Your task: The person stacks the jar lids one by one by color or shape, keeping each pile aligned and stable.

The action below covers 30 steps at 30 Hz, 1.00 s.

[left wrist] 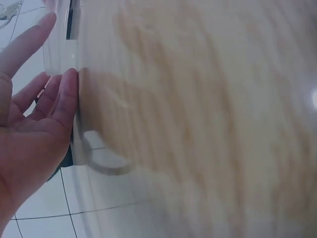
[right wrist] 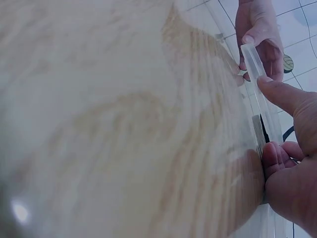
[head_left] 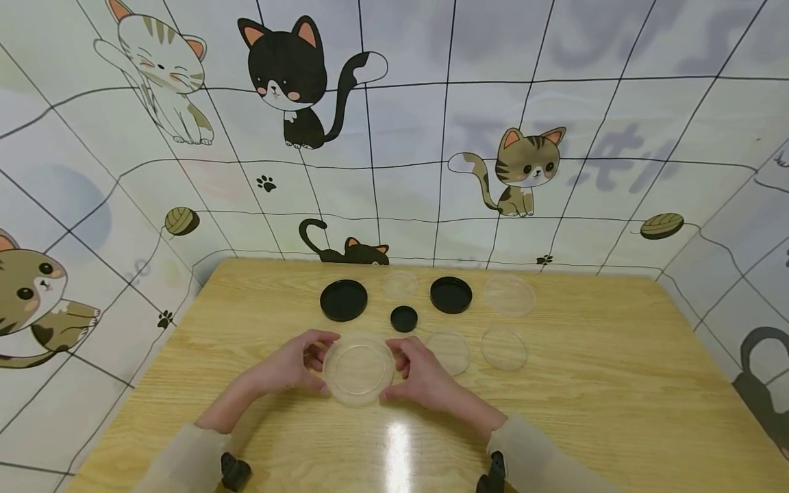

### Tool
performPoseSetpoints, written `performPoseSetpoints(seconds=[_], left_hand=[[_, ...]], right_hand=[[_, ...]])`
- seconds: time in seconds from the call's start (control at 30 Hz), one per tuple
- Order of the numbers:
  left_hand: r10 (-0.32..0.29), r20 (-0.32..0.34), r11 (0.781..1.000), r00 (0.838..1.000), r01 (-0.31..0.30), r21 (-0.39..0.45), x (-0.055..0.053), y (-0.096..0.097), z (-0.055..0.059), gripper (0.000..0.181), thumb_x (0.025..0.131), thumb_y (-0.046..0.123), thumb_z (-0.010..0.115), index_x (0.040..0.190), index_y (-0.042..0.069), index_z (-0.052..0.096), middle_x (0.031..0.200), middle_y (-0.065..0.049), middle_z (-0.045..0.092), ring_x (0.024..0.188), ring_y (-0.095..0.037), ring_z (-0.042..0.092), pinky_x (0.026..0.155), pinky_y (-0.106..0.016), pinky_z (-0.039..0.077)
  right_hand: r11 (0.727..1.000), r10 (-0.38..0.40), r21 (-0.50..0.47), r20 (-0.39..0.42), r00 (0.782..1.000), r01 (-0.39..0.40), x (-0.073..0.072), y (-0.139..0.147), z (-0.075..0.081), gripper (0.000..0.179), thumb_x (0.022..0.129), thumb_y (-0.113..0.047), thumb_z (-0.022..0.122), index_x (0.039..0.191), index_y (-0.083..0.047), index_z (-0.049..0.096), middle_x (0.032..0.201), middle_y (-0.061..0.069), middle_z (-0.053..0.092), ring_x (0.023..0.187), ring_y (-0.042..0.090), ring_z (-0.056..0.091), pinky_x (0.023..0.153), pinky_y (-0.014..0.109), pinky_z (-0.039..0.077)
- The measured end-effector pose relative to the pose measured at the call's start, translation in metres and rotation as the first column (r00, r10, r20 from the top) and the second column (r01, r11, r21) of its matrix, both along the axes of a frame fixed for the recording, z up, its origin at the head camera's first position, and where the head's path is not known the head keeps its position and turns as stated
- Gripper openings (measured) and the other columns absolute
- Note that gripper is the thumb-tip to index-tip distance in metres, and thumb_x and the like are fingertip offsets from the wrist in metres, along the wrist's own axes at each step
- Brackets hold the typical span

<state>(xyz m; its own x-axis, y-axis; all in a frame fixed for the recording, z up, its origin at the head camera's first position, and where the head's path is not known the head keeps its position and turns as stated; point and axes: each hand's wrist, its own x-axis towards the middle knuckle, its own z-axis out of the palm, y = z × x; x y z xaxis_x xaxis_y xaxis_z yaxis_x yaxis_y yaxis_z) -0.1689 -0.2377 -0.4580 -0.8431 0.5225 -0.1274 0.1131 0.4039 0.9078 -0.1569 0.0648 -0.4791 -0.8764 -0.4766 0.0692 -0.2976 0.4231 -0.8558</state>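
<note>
Both hands hold a clear round plastic dish [head_left: 357, 370] by opposite sides of its rim, a little left of the middle of the wooden table. My left hand [head_left: 298, 363] grips the left edge between thumb and fingers. On the opposite edge, my right hand [head_left: 422, 375] pinches the rim in the same way. Seen from the right wrist, the dish [right wrist: 253, 62] shows side-on as a shallow disc, raised off the tabletop. The left wrist view shows its side wall [left wrist: 57, 49] beside the left fingers.
Behind the hands lie a large black round dish [head_left: 343, 300], another black dish [head_left: 451, 295] and a small black one [head_left: 403, 319]. Several clear round pieces lie among and beside them, including one [head_left: 450, 352] partly behind the right hand and one [head_left: 504, 348] farther right. A cat-patterned curtain [head_left: 407, 123] surrounds the table.
</note>
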Motion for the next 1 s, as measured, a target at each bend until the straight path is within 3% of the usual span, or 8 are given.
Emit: performPoseSetpoints(seconds=[0.17, 0.4, 0.77, 1.0], left_hand=[[-0.004, 0.034, 1.000, 0.999, 0.003, 0.017, 0.005, 0.006, 0.006, 0.087, 0.071, -0.006, 0.090, 0.147, -0.004, 0.047, 0.129, -0.020, 0.051, 0.102, -0.031, 0.055, 0.078, -0.028, 0.056], [0.018, 0.011, 1.000, 1.000, -0.019, 0.019, 0.016, 0.019, 0.013, 0.086, 0.071, -0.005, 0.091, 0.146, 0.000, 0.049, 0.131, -0.018, 0.048, 0.101, -0.029, 0.053, 0.076, -0.029, 0.056], [-0.030, 0.072, 0.997, 0.997, 0.025, 0.068, 0.031, 0.042, 0.018, 0.087, 0.072, -0.007, 0.089, 0.147, -0.002, 0.047, 0.132, -0.020, 0.044, 0.098, -0.027, 0.055, 0.074, -0.030, 0.057], [-0.030, 0.013, 0.999, 0.999, 0.030, 0.025, 0.039, 0.054, 0.012, 0.085, 0.067, -0.010, 0.090, 0.143, -0.004, 0.051, 0.124, -0.018, 0.048, 0.089, -0.025, 0.056, 0.070, -0.027, 0.055]], right_hand=[[1.000, -0.001, -0.006, -0.018, 1.000, 0.001, 0.005, 0.006, 0.003, 0.081, 0.070, -0.014, 0.097, 0.137, 0.005, 0.056, 0.095, 0.005, 0.051, 0.076, 0.013, 0.048, 0.068, 0.024, 0.044], [1.000, -0.022, -0.001, -0.005, 1.000, 0.022, 0.015, 0.018, 0.010, 0.083, 0.068, -0.010, 0.097, 0.138, 0.003, 0.056, 0.098, 0.004, 0.052, 0.075, 0.015, 0.050, 0.067, 0.023, 0.046], [0.999, -0.040, -0.003, 0.050, 0.998, 0.040, 0.037, 0.040, 0.012, 0.086, 0.065, -0.007, 0.098, 0.138, 0.006, 0.055, 0.100, 0.003, 0.053, 0.075, 0.014, 0.054, 0.068, 0.022, 0.049], [1.000, -0.027, -0.014, 0.051, 0.998, 0.028, 0.046, 0.050, 0.011, 0.086, 0.063, -0.007, 0.098, 0.137, 0.007, 0.055, 0.097, 0.003, 0.053, 0.075, 0.010, 0.052, 0.067, 0.022, 0.048]])
